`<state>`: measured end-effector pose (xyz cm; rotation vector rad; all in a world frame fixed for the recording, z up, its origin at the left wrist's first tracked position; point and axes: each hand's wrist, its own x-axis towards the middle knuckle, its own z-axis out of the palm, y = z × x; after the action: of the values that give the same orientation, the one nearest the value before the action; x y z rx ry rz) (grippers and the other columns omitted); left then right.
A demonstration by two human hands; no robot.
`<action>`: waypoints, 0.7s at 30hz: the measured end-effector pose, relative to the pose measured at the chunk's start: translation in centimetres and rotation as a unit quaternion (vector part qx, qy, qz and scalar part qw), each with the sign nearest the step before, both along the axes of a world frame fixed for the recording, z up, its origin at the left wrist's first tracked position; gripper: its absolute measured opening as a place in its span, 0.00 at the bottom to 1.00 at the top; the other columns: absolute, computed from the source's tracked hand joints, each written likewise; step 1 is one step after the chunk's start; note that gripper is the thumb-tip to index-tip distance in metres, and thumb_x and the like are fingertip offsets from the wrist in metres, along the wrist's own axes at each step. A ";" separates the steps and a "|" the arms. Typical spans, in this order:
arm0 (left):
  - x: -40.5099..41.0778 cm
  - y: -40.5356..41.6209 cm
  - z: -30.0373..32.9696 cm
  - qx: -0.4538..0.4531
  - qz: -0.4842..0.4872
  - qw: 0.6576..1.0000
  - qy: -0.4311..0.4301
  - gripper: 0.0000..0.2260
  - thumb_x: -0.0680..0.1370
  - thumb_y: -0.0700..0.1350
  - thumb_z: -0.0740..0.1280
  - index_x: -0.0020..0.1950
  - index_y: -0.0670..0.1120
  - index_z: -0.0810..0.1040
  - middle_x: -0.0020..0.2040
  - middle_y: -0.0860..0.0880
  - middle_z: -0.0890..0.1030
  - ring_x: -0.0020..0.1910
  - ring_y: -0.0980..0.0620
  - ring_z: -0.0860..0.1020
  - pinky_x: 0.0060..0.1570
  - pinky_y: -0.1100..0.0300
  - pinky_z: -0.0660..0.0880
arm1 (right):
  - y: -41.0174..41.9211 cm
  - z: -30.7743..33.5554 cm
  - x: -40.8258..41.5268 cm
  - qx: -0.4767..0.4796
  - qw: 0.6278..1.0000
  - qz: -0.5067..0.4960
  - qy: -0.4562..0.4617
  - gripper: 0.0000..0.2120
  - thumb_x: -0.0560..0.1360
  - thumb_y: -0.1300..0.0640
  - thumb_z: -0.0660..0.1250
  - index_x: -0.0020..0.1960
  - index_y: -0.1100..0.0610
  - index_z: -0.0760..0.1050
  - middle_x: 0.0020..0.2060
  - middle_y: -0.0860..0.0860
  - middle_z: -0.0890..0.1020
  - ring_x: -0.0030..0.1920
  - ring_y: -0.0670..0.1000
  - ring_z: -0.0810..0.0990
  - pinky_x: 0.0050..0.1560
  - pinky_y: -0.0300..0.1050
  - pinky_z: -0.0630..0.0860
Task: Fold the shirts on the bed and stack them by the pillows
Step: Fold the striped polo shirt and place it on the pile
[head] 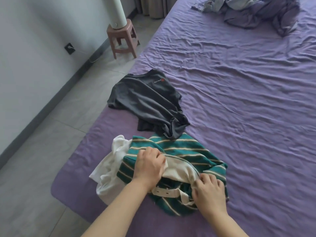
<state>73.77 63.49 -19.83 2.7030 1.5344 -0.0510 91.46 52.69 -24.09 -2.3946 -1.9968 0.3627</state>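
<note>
A green striped shirt with a cream collar lies crumpled near the bed's front left corner. My left hand grips its collar at the left end, and my right hand pinches the collar at the right end. A white shirt lies bunched under and to the left of the striped one. Beyond them a dark grey T-shirt with a small red logo lies spread loosely at the bed's left edge.
The purple bed sheet stretches wide to the right and far side. A crumpled purple-and-blue blanket is heaped at the far end. A pink stool with a white cylinder stands on the grey tile floor by the wall.
</note>
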 end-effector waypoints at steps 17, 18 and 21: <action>-1.3 3.7 9.1 -0.093 -0.078 0.985 0.119 0.24 0.76 0.38 0.60 0.70 0.52 0.62 0.58 0.47 0.73 0.55 0.44 0.74 0.48 0.53 0.67 | -0.3 12.8 5.1 0.120 0.971 -0.189 0.087 0.06 0.79 0.57 0.60 0.48 0.56 0.75 0.36 0.48 0.74 0.32 0.54 0.75 0.29 0.45 0.69; -1.0 3.8 11.1 -0.083 -0.087 0.985 0.121 0.22 0.76 0.38 0.60 0.69 0.52 0.64 0.57 0.47 0.72 0.53 0.44 0.75 0.46 0.53 0.66 | -0.1 14.7 5.5 0.139 0.970 -0.181 0.077 0.06 0.78 0.58 0.62 0.47 0.58 0.76 0.35 0.49 0.74 0.30 0.54 0.75 0.27 0.45 0.71; 0.3 4.2 16.2 -0.055 -0.097 0.988 0.104 0.30 0.73 0.36 0.63 0.72 0.53 0.60 0.57 0.46 0.72 0.51 0.44 0.75 0.46 0.54 0.66 | 0.7 20.0 7.1 0.162 0.973 -0.153 0.061 0.07 0.79 0.60 0.61 0.53 0.58 0.77 0.40 0.52 0.79 0.36 0.54 0.80 0.36 0.49 0.78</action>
<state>74.05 67.70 -3.67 2.8204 1.2617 -0.4220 98.61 53.38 -4.08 -2.3505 -1.4717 0.1565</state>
